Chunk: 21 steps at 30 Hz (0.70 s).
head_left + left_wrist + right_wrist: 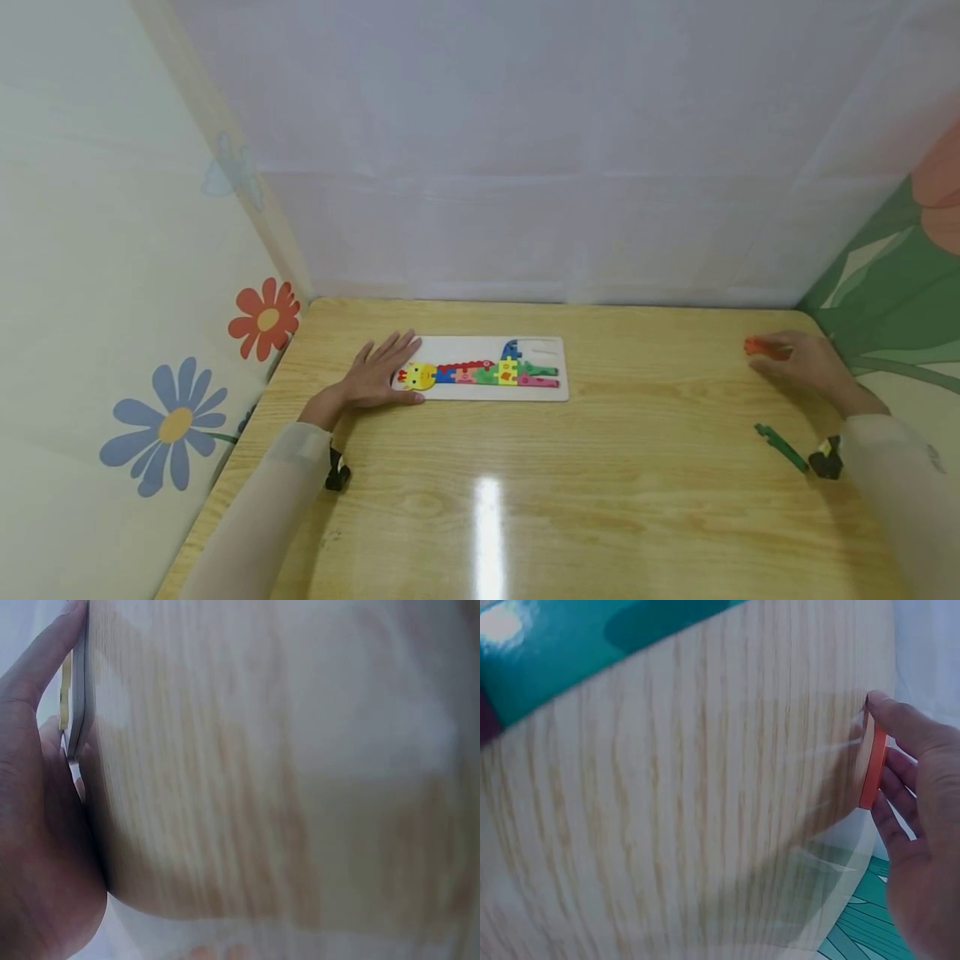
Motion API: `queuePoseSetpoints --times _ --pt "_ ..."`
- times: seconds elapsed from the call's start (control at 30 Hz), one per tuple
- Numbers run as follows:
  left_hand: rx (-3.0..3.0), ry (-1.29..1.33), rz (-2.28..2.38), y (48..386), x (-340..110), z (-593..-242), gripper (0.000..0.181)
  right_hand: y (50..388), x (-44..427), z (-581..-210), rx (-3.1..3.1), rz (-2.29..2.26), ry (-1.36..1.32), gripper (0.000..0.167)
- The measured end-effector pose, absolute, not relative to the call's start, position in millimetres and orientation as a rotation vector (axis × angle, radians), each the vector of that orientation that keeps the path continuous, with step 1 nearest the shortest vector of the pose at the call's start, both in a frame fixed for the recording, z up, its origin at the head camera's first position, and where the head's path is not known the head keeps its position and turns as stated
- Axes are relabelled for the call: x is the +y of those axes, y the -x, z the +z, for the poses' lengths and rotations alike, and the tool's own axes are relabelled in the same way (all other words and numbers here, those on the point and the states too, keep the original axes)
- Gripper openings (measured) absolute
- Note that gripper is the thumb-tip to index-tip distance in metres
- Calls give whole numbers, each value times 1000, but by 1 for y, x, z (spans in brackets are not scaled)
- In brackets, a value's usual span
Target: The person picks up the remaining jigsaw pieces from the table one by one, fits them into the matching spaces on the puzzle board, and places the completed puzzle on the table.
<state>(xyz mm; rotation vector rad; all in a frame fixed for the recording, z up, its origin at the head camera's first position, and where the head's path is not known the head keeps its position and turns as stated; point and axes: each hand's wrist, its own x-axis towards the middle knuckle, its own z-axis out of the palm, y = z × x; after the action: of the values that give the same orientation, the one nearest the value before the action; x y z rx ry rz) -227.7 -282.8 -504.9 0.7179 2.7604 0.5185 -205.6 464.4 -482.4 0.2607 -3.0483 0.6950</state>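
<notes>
The wooden table (637,500) is overlooked by the head camera, angled forward and down toward the far edge. The left hand (378,375) is shared with the close, tilted left-wrist view; the right hand (806,367) and orange puzzle piece (875,769), with the similarly close right-wrist view.

No text, brand, number or sign can be read in any of the three views. Small dark marks are borne by the giraffe puzzle (486,377) in the head view; possibly these are printed figures or letters, but they are shown too small to be made out. A greyish mark is seen on the right sleeve (892,467), and it cannot be deciphered. A faint dark mark is also seen on the tabletop (637,458) beside the left sleeve (258,500), where no character can be told. On the orange piece (874,769), no lettering can be read.
</notes>
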Motion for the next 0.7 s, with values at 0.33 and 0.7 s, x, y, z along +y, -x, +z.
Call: queuePoseSetpoints --times 0.33,0.7 --pt "2766 -721 512 229 -283 -506 116 203 457 -482 -2984 733 -321 47" --pt "2759 -709 507 228 -283 -504 116 206 454 -484 -2990 765 -308 40"
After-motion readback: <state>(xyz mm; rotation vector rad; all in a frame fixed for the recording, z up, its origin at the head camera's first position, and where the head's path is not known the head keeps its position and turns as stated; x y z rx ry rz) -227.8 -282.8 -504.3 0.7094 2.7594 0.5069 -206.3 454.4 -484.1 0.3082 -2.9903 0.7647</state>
